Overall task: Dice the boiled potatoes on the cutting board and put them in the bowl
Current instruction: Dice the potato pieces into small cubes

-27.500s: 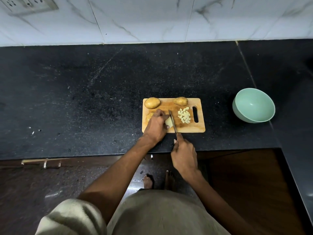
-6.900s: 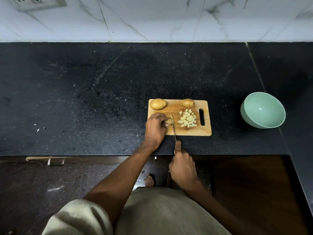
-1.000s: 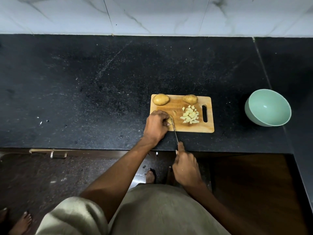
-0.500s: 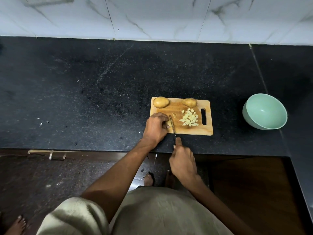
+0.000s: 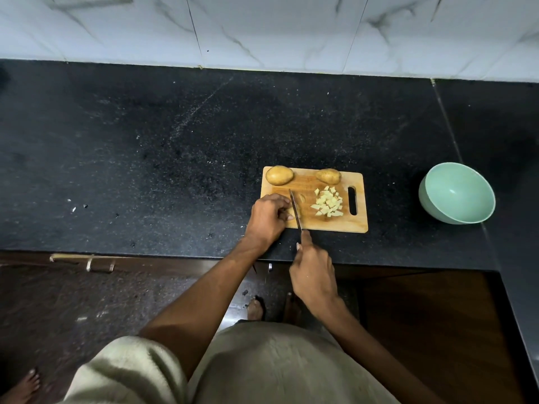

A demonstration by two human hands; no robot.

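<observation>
A wooden cutting board [image 5: 335, 223] lies on the black counter. Two whole potatoes sit along its far edge, one at the left [image 5: 279, 175] and one in the middle [image 5: 328, 176]. A pile of diced potato [image 5: 327, 202] lies near the board's handle slot. My left hand [image 5: 269, 217] curls over a small potato piece at the board's left end; the piece is almost hidden. My right hand [image 5: 313, 274] grips the knife [image 5: 295, 209], its blade lying on the board just right of my left fingers. The mint-green bowl [image 5: 431, 205] stands empty to the right.
The black counter [image 5: 145, 156] stretches wide to the left and behind the board, up to a white marble-tiled wall [image 5: 262, 30]. A few crumbs lie at the left. The counter's front edge runs just below the board. A second person's bare foot [image 5: 23, 387] shows at the bottom left.
My right hand and the knife stay in about the same place beside my left fingers. The view shifted a little. Over the longer span the diced pile grew.
</observation>
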